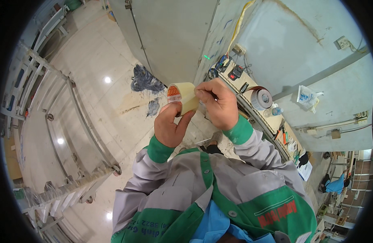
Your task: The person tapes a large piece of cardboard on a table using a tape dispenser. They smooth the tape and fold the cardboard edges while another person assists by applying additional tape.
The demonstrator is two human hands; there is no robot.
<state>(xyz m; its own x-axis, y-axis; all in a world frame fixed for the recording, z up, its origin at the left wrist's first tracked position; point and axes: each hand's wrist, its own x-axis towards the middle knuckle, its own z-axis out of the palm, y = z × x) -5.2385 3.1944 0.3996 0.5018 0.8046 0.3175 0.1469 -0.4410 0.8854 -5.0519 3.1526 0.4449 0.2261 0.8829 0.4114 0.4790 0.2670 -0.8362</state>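
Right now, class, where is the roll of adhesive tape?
In the head view, the roll of adhesive tape is just above centre, held in the left hand, with the right hand touching its right side.

room leftward, bench (235, 85) right of right hand (224, 106)

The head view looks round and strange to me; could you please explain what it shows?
This one picture comes from a wide fisheye camera on a person's head, looking down, so straight edges bend near the rim. There is no machine, only the wearer's two bare hands. The left hand holds a roll of tape, yellowish and see-through; the right hand touches its outer side. On the narrow bench to the right stand a larger roll and a clear bottle.
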